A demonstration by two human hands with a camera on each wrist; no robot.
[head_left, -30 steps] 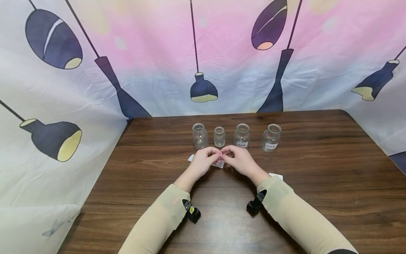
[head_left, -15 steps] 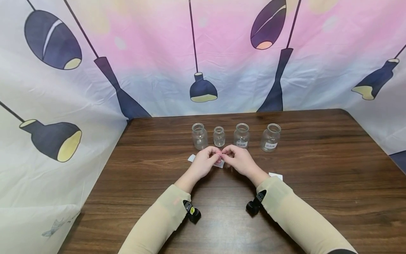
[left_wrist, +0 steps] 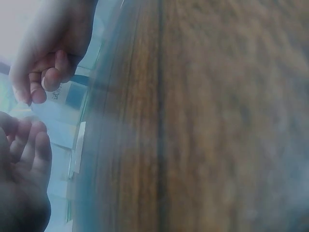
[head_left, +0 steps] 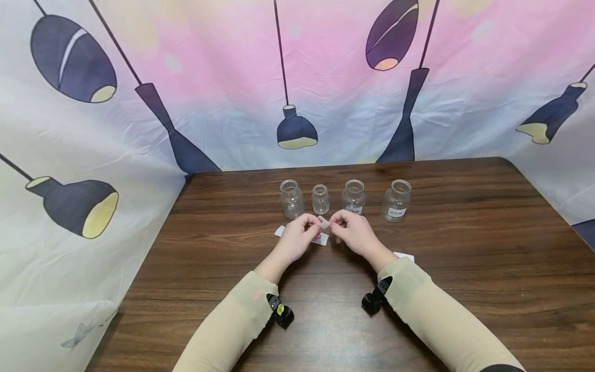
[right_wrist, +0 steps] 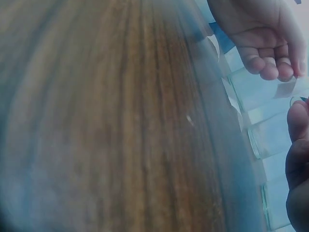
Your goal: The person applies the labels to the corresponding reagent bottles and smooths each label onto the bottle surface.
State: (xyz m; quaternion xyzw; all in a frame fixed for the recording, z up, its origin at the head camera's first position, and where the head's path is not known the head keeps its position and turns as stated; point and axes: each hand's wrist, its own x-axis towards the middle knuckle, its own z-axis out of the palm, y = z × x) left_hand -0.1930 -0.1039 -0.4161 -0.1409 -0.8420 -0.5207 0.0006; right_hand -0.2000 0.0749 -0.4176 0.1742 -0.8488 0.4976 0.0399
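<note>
My left hand (head_left: pixel 294 240) pinches a small pale sticker label (head_left: pixel 324 222) between thumb and index finger. Opposite it, my right hand (head_left: pixel 355 235) has thumb and index tip together at the label's right edge. In the right wrist view the slip of label (right_wrist: pixel 286 88) hangs from the left hand's fingertips (right_wrist: pixel 285 72). Under the left hand, a white paper strip (head_left: pixel 322 239) lies on the table, partly covered. Just behind the hands stand a small clear glass jar (head_left: pixel 321 200) and a larger jar with a white label (head_left: pixel 354 195), its lower part partly hidden.
A plain glass jar (head_left: pixel 292 199) stands at the left of the row, a labelled jar (head_left: pixel 397 201) at the right. Another white paper (head_left: pixel 404 256) lies by the right wrist. The brown wooden table (head_left: pixel 465 232) meets a printed curtain (head_left: pixel 241 103) at the back.
The fingertips, earlier touching, have drawn slightly apart as the right hand shifted right. The pale label now shows between them. Jars and papers stay in place.
</note>
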